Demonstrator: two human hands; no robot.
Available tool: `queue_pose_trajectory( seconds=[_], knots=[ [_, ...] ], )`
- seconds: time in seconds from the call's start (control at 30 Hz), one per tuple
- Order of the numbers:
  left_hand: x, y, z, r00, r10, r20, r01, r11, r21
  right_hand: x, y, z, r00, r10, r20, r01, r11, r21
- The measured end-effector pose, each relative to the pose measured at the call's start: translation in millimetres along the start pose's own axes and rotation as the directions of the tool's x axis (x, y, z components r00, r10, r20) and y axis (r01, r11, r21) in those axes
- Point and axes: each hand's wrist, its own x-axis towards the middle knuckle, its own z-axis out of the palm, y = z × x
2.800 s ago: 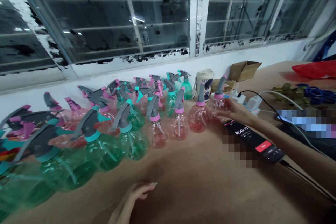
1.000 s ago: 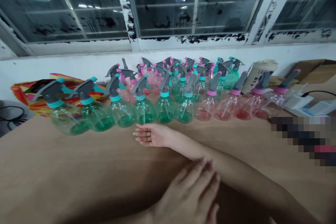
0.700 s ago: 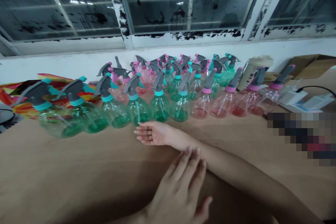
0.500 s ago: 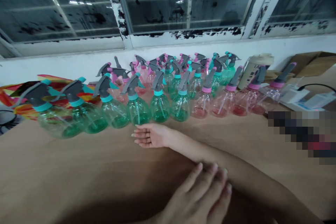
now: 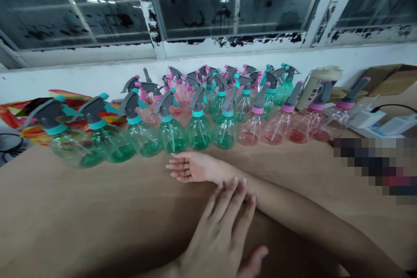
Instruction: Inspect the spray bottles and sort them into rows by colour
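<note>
My right arm [image 5: 293,206] reaches in from the lower right across the table [image 5: 97,208]. At its end my right hand [image 5: 193,167] lies with the palm facing me, fingers loosely extended and holding nothing, just in front of a green spray bottle [image 5: 172,137]. My left hand [image 5: 221,226] is seen from the back, fingers stretched out and thumb apart. Its fingertips rest on or right beside my right forearm near the wrist; exact contact is hard to tell. A row of clear green and pink spray bottles [image 5: 249,132] with grey triggers stands beyond both hands.
More spray bottles [image 5: 218,100] crowd behind the front row. At left lies colourful fabric or wrapping [image 5: 35,134]. To the right are a pale cup [image 5: 317,87], a cardboard box [image 5: 387,78] and white chargers on a power strip [image 5: 368,117]. A window wall rises behind.
My left hand has moved up and left along my right forearm toward the wrist, and its thumb now shows. My right hand has stayed nearly in place.
</note>
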Motion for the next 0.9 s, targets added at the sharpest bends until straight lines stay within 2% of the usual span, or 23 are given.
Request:
queue_pose_trajectory(
  seconds=[0.07, 0.13, 0.17, 0.2, 0.27, 0.33, 0.37, 0.47, 0.53, 0.57, 0.63, 0.73, 0.77, 0.8, 0.83, 0.87, 0.9],
  knots=[
    [-1.6, 1.6, -0.8, 0.995, 0.101, 0.011, -0.101, 0.995, -0.026, 1.3, 1.7, 3.6, 1.0, 0.002, 0.004, -0.001, 1.0, -0.008],
    [-2.4, 4.4, -1.8, 0.972, 0.234, 0.008, -0.233, 0.971, -0.06, 3.2, 4.3, 9.4, 1.0, 0.008, 0.013, -0.007, 1.0, -0.022],
    [-2.9, 5.2, -2.9, 0.964, 0.265, 0.0, -0.264, 0.962, -0.072, 3.9, 5.6, 12.4, 1.0, 0.012, 0.019, -0.011, 0.999, -0.032],
    [-3.8, 5.2, -4.5, 0.969, 0.246, -0.006, -0.246, 0.966, -0.079, 4.4, 6.9, 15.1, 1.0, 0.015, 0.025, -0.014, 0.999, -0.042],
    [-6.9, 3.2, -8.8, 0.995, 0.095, -0.018, -0.097, 0.992, -0.079, 5.1, 8.6, 19.6, 0.999, 0.018, 0.035, -0.016, 0.998, -0.065],
    [-11.5, 0.3, -12.9, 0.998, -0.064, -0.018, 0.063, 0.996, -0.057, 6.6, 9.5, 24.1, 0.999, 0.015, 0.04, -0.011, 0.996, -0.089],
    [-14.1, -0.6, -14.3, 0.996, -0.086, -0.008, 0.085, 0.995, -0.05, 8.0, 9.9, 27.0, 0.999, 0.012, 0.04, -0.008, 0.995, -0.103],
    [-22.6, -0.5, -16.9, 0.997, 0.069, -0.038, -0.072, 0.995, -0.069, 14.7, 12.8, 39.2, 0.999, 0.009, 0.041, -0.003, 0.988, -0.157],
    [-29.8, -0.8, -20.6, 0.985, 0.129, -0.113, -0.142, 0.983, -0.113, 18.9, 16.7, 48.4, 0.999, 0.012, 0.047, -0.002, 0.979, -0.205],
    [-34.2, -2.4, -24.4, 0.984, 0.106, -0.143, -0.126, 0.982, -0.138, 20.2, 19.0, 52.2, 0.999, 0.014, 0.052, -0.002, 0.972, -0.234],
    [-45.5, -10.0, -36.7, 0.987, -0.029, -0.156, -0.005, 0.977, -0.215, 20.2, 24.1, 57.1, 0.998, 0.018, 0.06, 0.001, 0.954, -0.301],
    [-69.1, -35.0, -60.9, 0.959, -0.273, -0.072, 0.226, 0.895, -0.384, 14.1, 31.5, 56.3, 0.998, -0.002, 0.062, 0.028, 0.906, -0.422],
    [-78.8, -46.9, -67.9, 0.931, -0.363, -0.047, 0.309, 0.849, -0.427, 10.7, 33.8, 54.6, 0.998, -0.019, 0.058, 0.044, 0.882, -0.47],
    [-89.1, -60.7, -73.5, 0.878, -0.478, -0.009, 0.422, 0.785, -0.454, 6.8, 36.0, 52.5, 0.997, -0.046, 0.059, 0.07, 0.852, -0.518],
    [-99.9, -76.2, -77.4, 0.786, -0.618, 0.003, 0.547, 0.694, -0.468, 2.7, 37.9, 50.4, 0.995, -0.087, 0.057, 0.104, 0.818, -0.566],
    [-110.8, -93.5, -79.8, 0.662, -0.749, -0.028, 0.65, 0.593, -0.476, -1.6, 39.6, 48.3, 0.99, -0.128, 0.057, 0.135, 0.774, -0.618],
    [-121.6, -112.2, -80.9, 0.503, -0.859, -0.095, 0.728, 0.481, -0.489, -6.0, 40.9, 46.5, 0.984, -0.168, 0.066, 0.169, 0.723, -0.67]
  ],
)
